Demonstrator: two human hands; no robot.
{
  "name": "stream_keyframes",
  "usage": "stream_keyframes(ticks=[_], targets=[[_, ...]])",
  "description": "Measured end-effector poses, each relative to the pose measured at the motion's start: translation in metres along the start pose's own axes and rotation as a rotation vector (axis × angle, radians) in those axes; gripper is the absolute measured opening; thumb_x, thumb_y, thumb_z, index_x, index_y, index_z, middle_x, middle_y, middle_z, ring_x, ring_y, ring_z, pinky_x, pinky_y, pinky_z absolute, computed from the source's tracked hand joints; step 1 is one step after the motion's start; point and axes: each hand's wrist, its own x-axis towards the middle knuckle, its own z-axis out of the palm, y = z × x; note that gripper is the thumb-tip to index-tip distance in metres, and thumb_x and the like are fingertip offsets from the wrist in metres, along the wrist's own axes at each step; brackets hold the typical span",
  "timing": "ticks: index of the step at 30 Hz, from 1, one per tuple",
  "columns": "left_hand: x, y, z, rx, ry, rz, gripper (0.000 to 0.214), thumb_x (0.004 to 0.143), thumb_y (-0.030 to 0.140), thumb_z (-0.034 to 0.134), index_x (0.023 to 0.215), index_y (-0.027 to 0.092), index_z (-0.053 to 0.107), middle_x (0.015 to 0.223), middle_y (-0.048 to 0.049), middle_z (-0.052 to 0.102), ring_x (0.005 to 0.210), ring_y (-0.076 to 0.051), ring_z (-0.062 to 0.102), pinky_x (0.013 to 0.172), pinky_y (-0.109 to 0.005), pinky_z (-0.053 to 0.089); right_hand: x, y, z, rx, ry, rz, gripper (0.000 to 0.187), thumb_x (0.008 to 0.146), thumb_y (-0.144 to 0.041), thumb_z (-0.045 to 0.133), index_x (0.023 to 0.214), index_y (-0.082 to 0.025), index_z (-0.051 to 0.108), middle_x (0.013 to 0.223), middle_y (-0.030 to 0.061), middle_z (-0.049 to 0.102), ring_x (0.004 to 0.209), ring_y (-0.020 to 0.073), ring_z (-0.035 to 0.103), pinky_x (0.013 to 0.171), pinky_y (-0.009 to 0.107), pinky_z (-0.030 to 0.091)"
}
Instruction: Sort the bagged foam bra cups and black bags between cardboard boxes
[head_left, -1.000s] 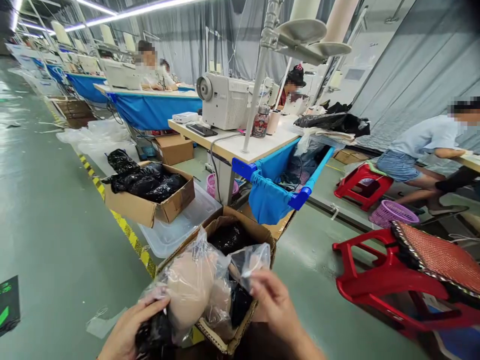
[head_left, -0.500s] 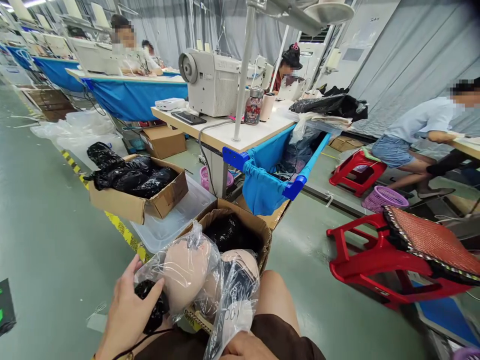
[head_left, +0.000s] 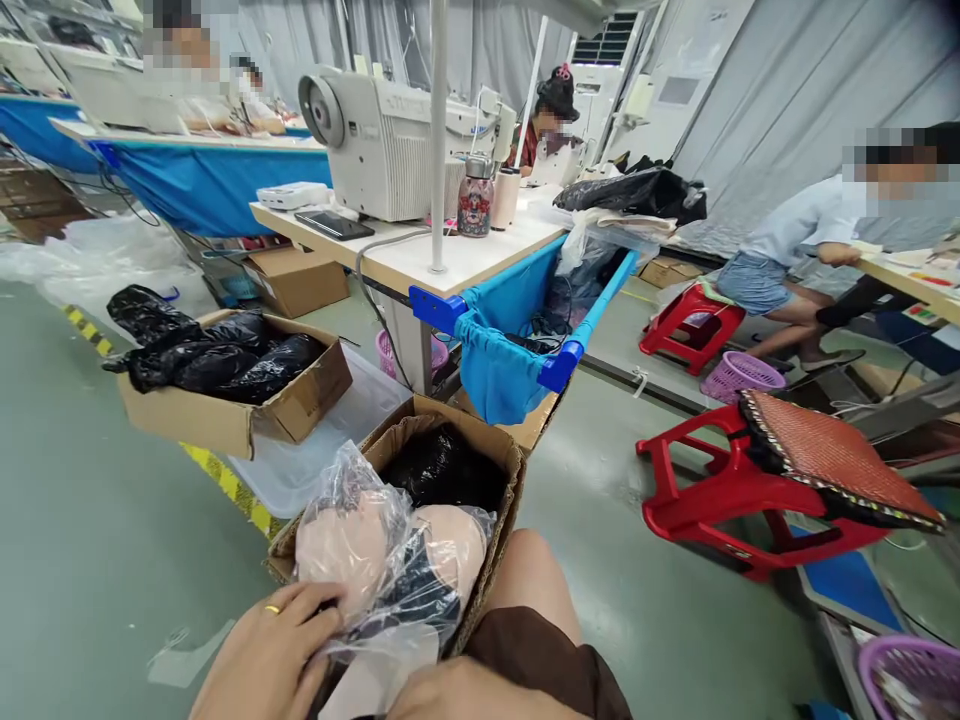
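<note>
A clear plastic bag (head_left: pixel 401 570) with beige, rounded, cup-shaped pieces and dark fabric inside rests in the front of an open cardboard box (head_left: pixel 510 520) by my knee. My left hand (head_left: pixel 277 640), with a ring on one finger, lies at the bag's left side, its fingers curled over a black plastic bundle that shows only in dark patches between them. At the bottom edge, my right hand (head_left: pixel 472 690) grips the near end of the clear bag; its fingertips are partly hidden. A black plastic bag (head_left: pixel 446 465) fills the back of the box.
Another cardboard box (head_left: pixel 300 400) with black bags sits on a translucent plastic lid (head_left: pixel 360 400) to the left. Ahead stands a table with a sewing machine (head_left: pixel 397 150) and a blue cloth sling (head_left: pixel 495 370). A red stool (head_left: pixel 712 500) is on the right. Several people sit at other tables.
The clear bag has come down lower into the box. My left hand has moved down with its fingers curled in more. My view has swung slightly right.
</note>
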Motion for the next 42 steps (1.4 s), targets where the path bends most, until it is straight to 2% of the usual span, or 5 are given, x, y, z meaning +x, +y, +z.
stream_keyframes(ticks=[6,10,23,33,42], targets=[[-0.025,-0.029,-0.001,-0.095,0.068,-0.014,0.025,0.09,0.025,0.055,0.099,0.031,0.077,0.13,-0.0026,0.073,0.118,-0.027,0.064,0.099,-0.041,0.054,-0.02,0.044,-0.07,-0.281,0.64,0.433,0.046,0.1,-0.039,0.058,0.144,-0.026,0.06,0.143,0.0126,0.063,0.134,0.0303,0.057,0.114,0.051,0.047],[-0.028,-0.034,0.003,-0.14,0.122,0.0,0.027,0.094,0.029,0.055,0.106,0.035,0.078,0.127,-0.0014,0.077,0.114,-0.025,0.069,0.096,-0.037,0.056,-0.007,0.068,-0.077,-0.174,0.495,0.547,0.061,0.091,-0.035,0.065,0.15,-0.023,0.054,0.139,0.0126,0.067,0.127,0.0326,0.062,0.111,0.052,0.049],[-0.022,-0.014,-0.026,-0.371,0.079,-0.362,0.029,0.099,0.046,0.056,0.107,0.035,0.082,0.118,-0.002,0.08,0.108,-0.022,0.074,0.097,-0.035,0.057,-0.022,0.055,-0.05,0.374,0.648,0.482,0.038,0.091,-0.055,0.072,0.108,-0.022,0.066,0.088,0.0017,0.063,0.079,0.0188,0.055,0.072,0.029,0.048],[-0.039,-0.033,0.0,-0.402,0.099,-0.368,0.024,0.097,0.049,0.062,0.109,0.04,0.08,0.124,0.0007,0.077,0.115,-0.024,0.072,0.104,-0.037,0.055,-0.036,0.035,-0.023,0.263,0.436,0.13,0.015,0.106,-0.03,0.055,0.108,-0.029,0.069,0.102,0.004,0.063,0.094,0.0172,0.062,0.084,0.029,0.05],[-0.039,-0.036,0.004,-0.378,0.041,-0.328,0.026,0.099,0.046,0.057,0.113,0.041,0.079,0.131,-0.001,0.074,0.121,-0.025,0.068,0.107,-0.04,0.054,-0.033,0.01,-0.024,0.102,0.322,-0.134,0.047,0.105,-0.013,0.045,0.139,-0.044,0.055,0.11,0.0045,0.062,0.095,0.0163,0.066,0.081,0.03,0.055]])
